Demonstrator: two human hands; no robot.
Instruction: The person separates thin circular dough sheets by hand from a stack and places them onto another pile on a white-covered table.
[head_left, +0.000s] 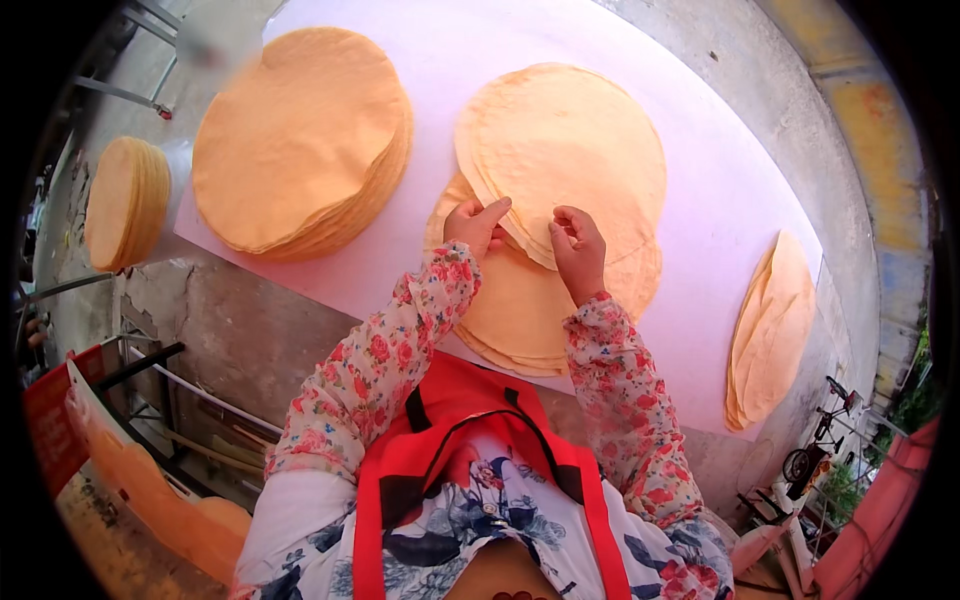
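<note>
Two overlapping piles of thin round flatbread-like sheets lie in front of me. The upper pile is set farther away and covers part of the lower pile. My left hand pinches the near left rim of the upper pile, thumb on top and fingers partly hidden under the rim. Over the near part of that pile is my right hand, its fingers curled and the thumb close to the forefinger. Whether it grips a sheet's edge cannot be made out.
The piles rest on a white tabletop. To the left stands a tall stack of round sheets, with a smaller stack beyond it. Folded sheets lie near the right edge. A metal frame stands lower left.
</note>
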